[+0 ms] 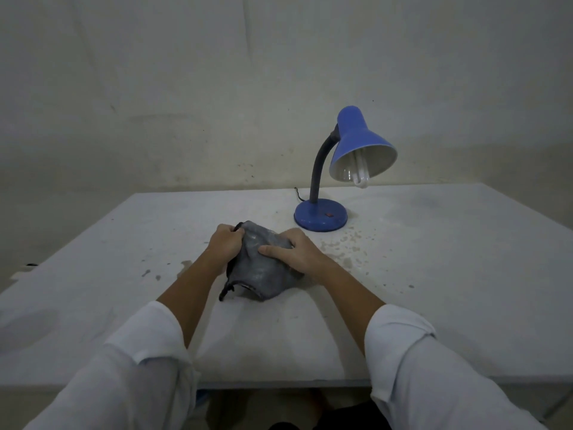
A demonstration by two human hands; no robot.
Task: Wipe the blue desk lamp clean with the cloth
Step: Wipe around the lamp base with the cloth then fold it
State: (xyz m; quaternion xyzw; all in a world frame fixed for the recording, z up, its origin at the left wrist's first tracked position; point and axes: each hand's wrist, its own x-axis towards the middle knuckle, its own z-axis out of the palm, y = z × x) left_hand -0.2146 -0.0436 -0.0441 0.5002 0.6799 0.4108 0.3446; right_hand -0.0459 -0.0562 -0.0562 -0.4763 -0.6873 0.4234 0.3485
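A crumpled grey cloth is held between both hands above the middle of a pale, stained table. The left edge of the cloth is gripped by the left hand, whose fingers are curled round the bunched fabric near its dark hem. The right side of the cloth is held by the right hand, with the thumb laid flat across the top of the fabric and the fingers wrapped down its far side. A dark strap or seam is seen hanging from the lower left corner of the cloth, and its lower edge appears to rest on the tabletop. Both forearms are bare below rolled white sleeves. The blue desk lamp is stood upright on the table beyond and to the right of the hands, well apart from the cloth and untouched. Its round blue base is set flat on the surface, a dark flexible neck is curved up from it, and the blue shade is tilted down toward the right, with a white bulb shown inside. A thin dark cord is seen trailing behind the base. A plain, marked wall is seen behind the table.
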